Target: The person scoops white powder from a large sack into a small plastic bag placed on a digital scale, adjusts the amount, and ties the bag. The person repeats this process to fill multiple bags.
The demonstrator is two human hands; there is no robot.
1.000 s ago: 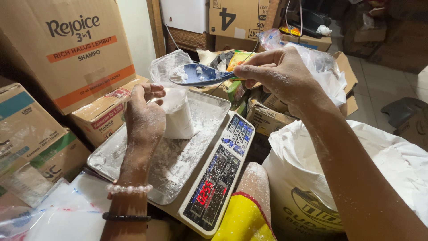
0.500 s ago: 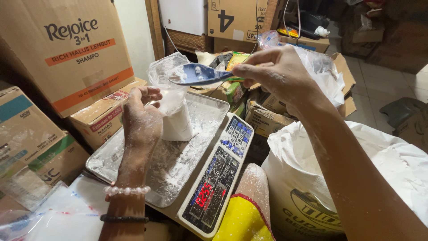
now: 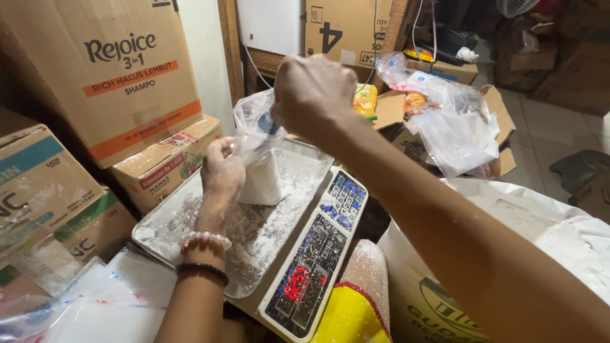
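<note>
A clear plastic bag (image 3: 259, 166) partly filled with white powder stands on the metal tray (image 3: 178, 216) of an electronic scale (image 3: 311, 267). My left hand (image 3: 221, 173), dusted with powder, grips the bag's open edge on the left side. My right hand (image 3: 312, 95) is directly above the bag's mouth, closed on a blue scoop (image 3: 269, 123) whose end shows inside the bag through the plastic. Most of the scoop is hidden by my hand.
Cardboard boxes (image 3: 101, 76) are stacked at the left and behind. A large white sack (image 3: 508, 254) of powder sits at the right. An open box with plastic bags (image 3: 451, 121) is at the back right. Empty plastic bags (image 3: 82, 305) lie at the lower left.
My right hand has moved left and down from beside the bag to over its mouth, bringing the blue scoop into the bag. My left hand stays on the bag's edge.
</note>
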